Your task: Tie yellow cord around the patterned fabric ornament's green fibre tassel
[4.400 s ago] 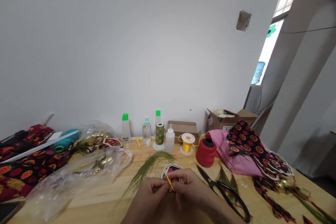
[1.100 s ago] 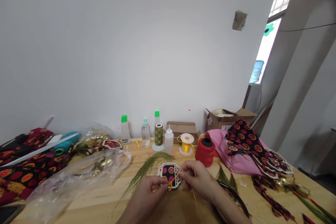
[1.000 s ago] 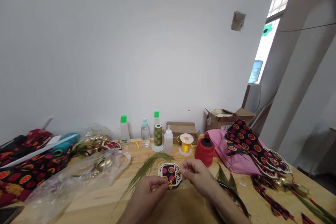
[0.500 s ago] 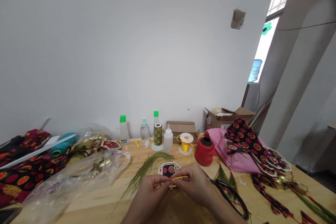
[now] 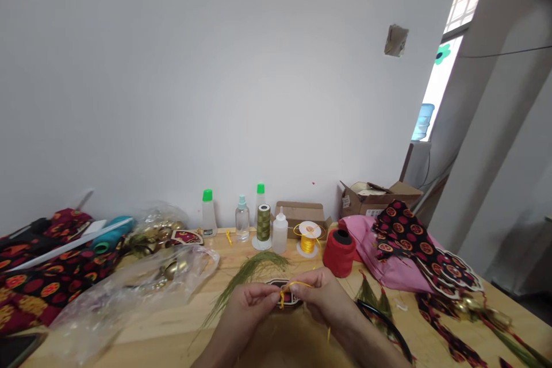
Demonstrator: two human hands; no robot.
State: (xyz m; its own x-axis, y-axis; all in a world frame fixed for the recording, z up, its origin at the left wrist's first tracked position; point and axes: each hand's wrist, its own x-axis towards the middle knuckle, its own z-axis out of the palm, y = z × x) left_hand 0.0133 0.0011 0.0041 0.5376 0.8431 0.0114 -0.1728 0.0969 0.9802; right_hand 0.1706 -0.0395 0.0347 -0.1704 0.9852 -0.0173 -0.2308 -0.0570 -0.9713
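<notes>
Both my hands meet low in the middle of the wooden table (image 5: 181,322). My left hand (image 5: 248,305) pinches a short yellow cord (image 5: 290,290) at a knot. My right hand (image 5: 323,296) pinches the cord's other end, which loops up between the two hands. Behind the fingers lies a small black and pink patterned patch (image 5: 288,293), mostly hidden. A bundle of green threads (image 5: 245,276) fans out just left of the hands.
Black scissors (image 5: 386,325) lie right of my right hand. A red thread cone (image 5: 339,252), a yellow cord spool (image 5: 307,238), an olive spool (image 5: 263,223) and several small bottles (image 5: 242,219) stand behind. A clear plastic bag (image 5: 129,293) and patterned fabric (image 5: 38,282) lie left; pink fabric (image 5: 388,267) right.
My hands drew together after pulling the yellow cord apart a second ago. The patterned patch, then plainly in view, is now mostly covered by my fingers.
</notes>
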